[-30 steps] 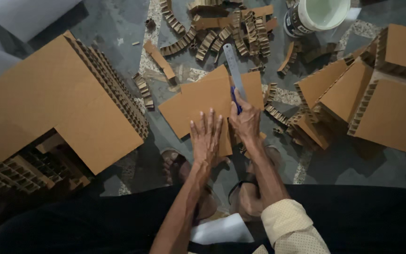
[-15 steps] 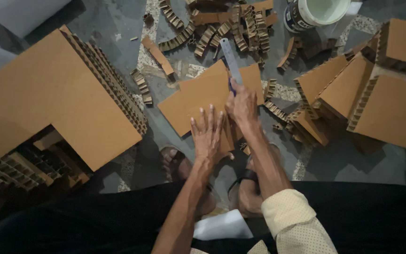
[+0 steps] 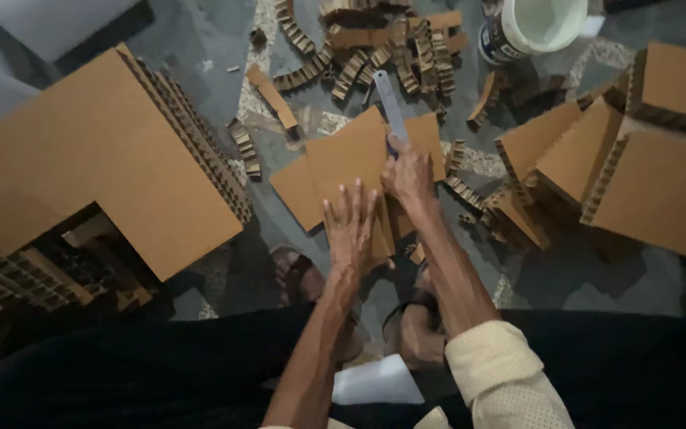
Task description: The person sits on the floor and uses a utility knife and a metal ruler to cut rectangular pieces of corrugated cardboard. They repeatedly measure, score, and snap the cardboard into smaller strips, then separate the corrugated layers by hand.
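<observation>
Many cardboard offcuts (image 3: 375, 48), perhaps glued, ring both hands (image 3: 379, 202).

Flat square cardboard sheet (image 3: 351, 171), centre: plain tan-brown. Long metal blade (image 3: 389, 99) above it: pale grey. Large honeycomb-edged cardboard slab (image 3: 97, 159), left: same tan, darker ribbed brown edge. Round plastic bucket (image 3: 537, 25), far right: white inside, dark printed band outside. Speckled stone floor (image 3: 224, 87): grey with pale flecks. Sleeve cuff (image 3: 502, 377), near right: cream, finely dotted.
</observation>
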